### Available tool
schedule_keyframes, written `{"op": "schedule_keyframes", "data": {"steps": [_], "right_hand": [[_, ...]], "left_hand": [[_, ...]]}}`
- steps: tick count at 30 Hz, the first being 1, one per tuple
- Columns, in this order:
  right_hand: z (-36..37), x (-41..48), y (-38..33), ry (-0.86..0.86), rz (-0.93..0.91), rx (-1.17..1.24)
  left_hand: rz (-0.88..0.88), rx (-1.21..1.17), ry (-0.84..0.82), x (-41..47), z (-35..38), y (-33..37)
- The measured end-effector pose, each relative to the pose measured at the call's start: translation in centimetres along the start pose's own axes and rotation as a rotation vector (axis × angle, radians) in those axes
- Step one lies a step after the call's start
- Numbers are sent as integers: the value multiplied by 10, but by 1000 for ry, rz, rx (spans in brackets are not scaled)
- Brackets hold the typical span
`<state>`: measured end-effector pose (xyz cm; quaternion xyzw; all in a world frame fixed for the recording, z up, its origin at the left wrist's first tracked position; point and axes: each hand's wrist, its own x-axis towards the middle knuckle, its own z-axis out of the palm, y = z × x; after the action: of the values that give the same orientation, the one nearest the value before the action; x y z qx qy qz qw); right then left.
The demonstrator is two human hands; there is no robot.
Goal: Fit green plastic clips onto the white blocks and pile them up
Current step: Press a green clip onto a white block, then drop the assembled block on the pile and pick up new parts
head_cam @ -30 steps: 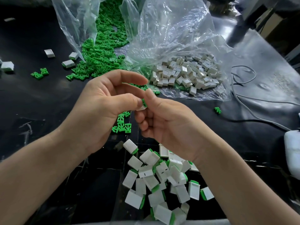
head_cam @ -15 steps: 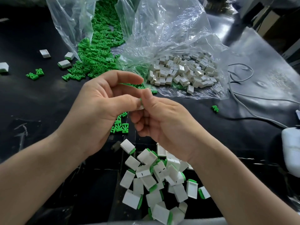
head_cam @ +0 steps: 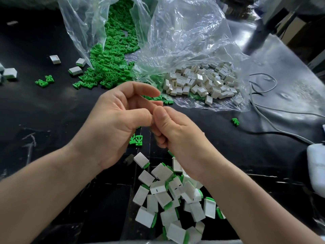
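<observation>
1. My left hand and right hand meet just above the black table. The thumbs press tip to tip and the other fingers curl inward. I judge this is the hold for squeezing a clip home with both thumbs. The piece itself is hidden behind the thumbs, so I cannot tell what either hand grips, or whether it grips anything.
2. For the same reason I cannot tell which way that piece points or how its long axis runs.
3. The finished pile lies right under my wrists, nearest me, likely so a fitted block only has to drop.
4. The green clips spill from a clear bag at the far left. The white blocks spill from a second bag to its right. Both mouths open toward me, within reach.
5. A few loose clips lie on the table beneath my hands, probably staged for the next fits.
6. The pile has no order, and its long axes run every way.
   - The far block lies flat, running far-left to near-right, with its green end near-right.
   - The right-edge block points away from me, green end farthest.
</observation>
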<state>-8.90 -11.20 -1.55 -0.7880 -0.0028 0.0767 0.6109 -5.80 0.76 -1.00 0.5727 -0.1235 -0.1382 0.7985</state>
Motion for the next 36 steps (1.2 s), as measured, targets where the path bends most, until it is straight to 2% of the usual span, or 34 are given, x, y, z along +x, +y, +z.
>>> {"op": "schedule_keyframes", "data": {"steps": [3,7,10,25,36], "right_hand": [[-2,0,-1,-6,-30,8],[-10,-1,-2,-133,22,240],[-10,-2,-2,-192,48,299],[-4,2,4,-58,38,19],[-2,3,5,-71,-3,4]], "left_hand": [[-9,-38,-29,1,-2,2],[-10,-8,-52,1,-6,5],[-24,32,-33,2,-6,4],[-50,-54,1,2,-2,-1],[-62,-41,-12,2,-3,-1]]}}
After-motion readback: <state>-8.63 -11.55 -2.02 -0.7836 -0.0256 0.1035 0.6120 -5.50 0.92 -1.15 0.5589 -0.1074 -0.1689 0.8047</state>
